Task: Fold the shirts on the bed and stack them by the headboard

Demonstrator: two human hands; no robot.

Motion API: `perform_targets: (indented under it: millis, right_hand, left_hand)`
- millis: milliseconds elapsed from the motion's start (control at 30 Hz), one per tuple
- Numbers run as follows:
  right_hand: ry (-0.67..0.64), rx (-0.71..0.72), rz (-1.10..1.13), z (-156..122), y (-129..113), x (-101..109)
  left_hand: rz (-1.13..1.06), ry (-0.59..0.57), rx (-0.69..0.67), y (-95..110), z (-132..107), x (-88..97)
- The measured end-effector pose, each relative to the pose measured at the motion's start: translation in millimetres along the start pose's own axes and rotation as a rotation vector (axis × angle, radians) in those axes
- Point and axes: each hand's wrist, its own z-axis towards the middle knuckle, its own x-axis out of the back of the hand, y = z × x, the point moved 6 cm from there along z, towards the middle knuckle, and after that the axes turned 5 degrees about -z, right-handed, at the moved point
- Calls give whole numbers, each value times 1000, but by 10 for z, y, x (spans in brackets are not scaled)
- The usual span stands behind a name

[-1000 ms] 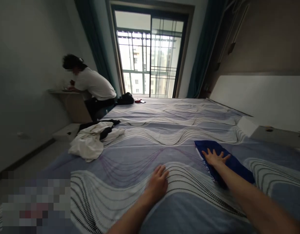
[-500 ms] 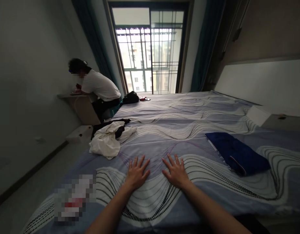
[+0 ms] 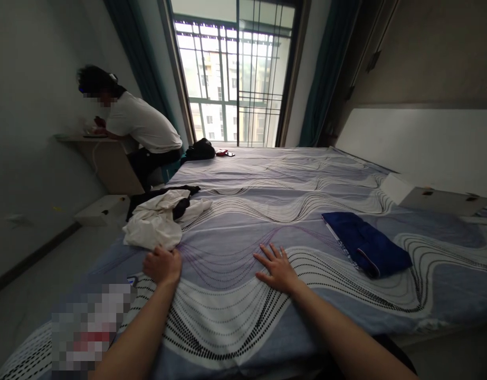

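Note:
My left hand (image 3: pixel 163 265) is closed, fingers curled under at the near edge of a crumpled white garment (image 3: pixel 156 224) with a black piece of clothing (image 3: pixel 160 194) mixed into it. That pile lies at the left side of the bed. My right hand (image 3: pixel 278 269) lies flat and open on the wavy-patterned blue and white bedsheet (image 3: pixel 267 211), holding nothing. A folded dark blue cloth (image 3: pixel 365 243) rests on the sheet to the right of my right hand, apart from it.
Another person (image 3: pixel 140 126) in a white shirt bends over a small desk (image 3: pixel 96 145) at the far left. A black bag (image 3: pixel 199 150) sits at the bed's far edge by the window. A white box (image 3: pixel 103 208) is on the floor; a nightstand (image 3: pixel 441 200) stands at right.
My left hand slid left from beside my right hand to the white garment and closed. My right hand, earlier on the blue cloth, now rests flat mid-bed.

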Motion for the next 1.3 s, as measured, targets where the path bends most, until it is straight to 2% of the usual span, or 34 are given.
perform_targets:
  millis: [33, 100, 167, 233, 300, 400, 433, 500, 533, 600, 633, 700, 800, 867, 933, 1000, 1100, 1200, 1300]
  right_hand:
    - [4, -3, 2, 0, -2, 1]
    - [14, -8, 8, -2, -11, 3]
    - [22, -15, 14, -3, -16, 6]
    - [35, -18, 22, -2, -15, 9]
    - [47, -12, 34, 1, -10, 3]
    - [88, -10, 67, -1, 24, -7]
    - [111, -11, 82, -7, 42, -5]
    - [162, -15, 120, -28, 85, 11]
    - [186, -13, 139, -43, 107, 24]
    - [223, 3, 176, -71, 143, 57]
    - [243, 16, 210, -82, 160, 75]
    - [290, 27, 307, -90, 207, 100]
    - [345, -26, 446, -69, 311, 69]
    - [372, -94, 479, -55, 380, 21]
    - [410, -176, 557, -57, 454, -13]
    - [406, -204, 671, -49, 491, -32]
    - [287, -95, 654, 0, 410, -20]
    - [182, -50, 517, 7, 307, -1]
    - [140, -81, 717, -94, 276, 15]
  left_hand:
    - [-6, -23, 61, -74, 79, -28]
    - [-27, -52, 59, -83, 137, -62]
    - [-67, -66, -51, 83, 53, -62]
    - [-121, -113, -175, 369, -164, -49]
    - [-202, -200, -272, 720, -492, -19]
    - [-416, -398, -494, 1328, -1172, 99]
    - [-495, -495, -609, 1529, -1446, 158]
    - [-597, -735, -924, 1870, -2039, 303]
    - [-628, -844, -1087, 1974, -2310, 386]
    - [-672, -954, -1262, 2034, -2627, 511]
    - [-685, -947, -1270, 2009, -2652, 533]
    - [-654, -800, -1143, 1850, -2447, 477]
    - [-415, -435, -795, 1338, -1812, 280]
    - [-268, -306, -611, 948, -1453, 163]
    - [-208, -254, -504, 648, -1230, 96]
    - [-185, -214, -432, 472, -1125, 77]
    - [-199, -192, -321, 396, -1072, 63]
    - [-378, -233, -191, 398, -1018, 46]
    - [-669, -256, -78, 303, -984, 131]
